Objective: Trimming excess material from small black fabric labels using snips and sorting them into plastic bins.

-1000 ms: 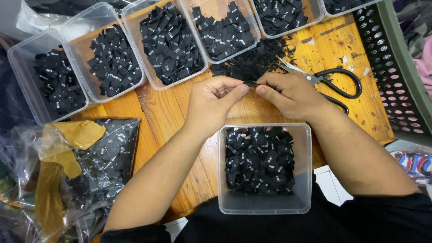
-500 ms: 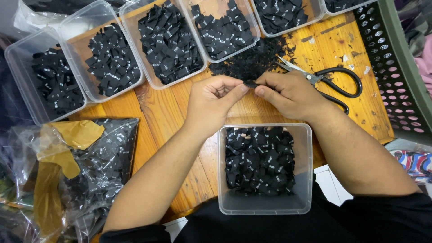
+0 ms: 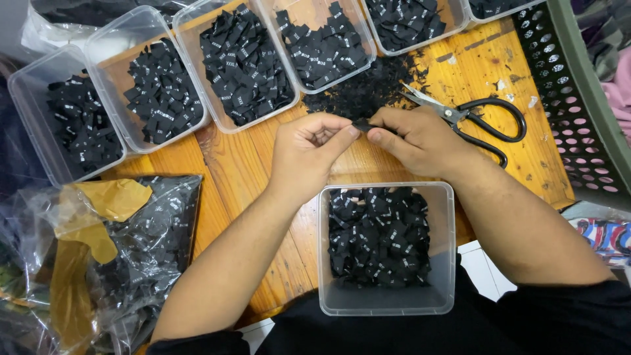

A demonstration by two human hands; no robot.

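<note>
Fingers [image 3: 347, 133] on flat black woven label [image 3: 362, 123]

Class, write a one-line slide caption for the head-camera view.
Both hands, left hand and right hand, pinch a small black fabric label above a clear tub of labels, scissors beside.

- Both hands meet over the wooden counter [image 3: 217, 177], pinching one small black label [image 3: 361, 123] between the fingertips of the left hand [image 3: 309, 154] and right hand [image 3: 417, 141].
- A clear tub [image 3: 386, 302] of black labels sits just below the hands.
- Black scissors [image 3: 473, 118] lie just beside the right hand.
- A loose pile of labels [image 3: 368, 92] lies beyond the hands.
- A row of tubs [image 3: 108, 43] with labels lines the far edge.
- A plastic bag [image 3: 131, 250] of labels lies at left.
</note>
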